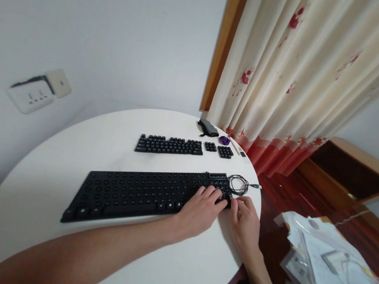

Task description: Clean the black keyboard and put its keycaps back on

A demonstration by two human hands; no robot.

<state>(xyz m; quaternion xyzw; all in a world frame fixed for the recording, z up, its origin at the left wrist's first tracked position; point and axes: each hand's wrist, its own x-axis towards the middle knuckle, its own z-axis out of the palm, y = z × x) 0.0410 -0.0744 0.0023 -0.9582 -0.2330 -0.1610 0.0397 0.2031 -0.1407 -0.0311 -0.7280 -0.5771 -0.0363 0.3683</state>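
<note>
A black keyboard (pixel 137 189) lies at a slant on the table, most of its keycaps off and the round key stems showing. My left hand (pixel 202 208) rests over its right end, fingers spread and fingertips on the number pad area. At the lower right corner, my right hand (pixel 245 220) is closed in a pinch against the keyboard's edge; whatever sits between thumb and fingers is too small to make out. Behind the keyboard, loose black keycaps (pixel 170 146) stand in rows, with smaller keycap groups (pixel 225 152) to their right.
The round white table (pixel 59 153) stands against the wall. A coiled cable (pixel 238 185) lies beside the keyboard's right end. Farther back are a grey pouch (pixel 208 128) and a purple item (pixel 224 140). Papers and plastic bags (pixel 325 264) are piled low on the right, below a curtain (pixel 283 65).
</note>
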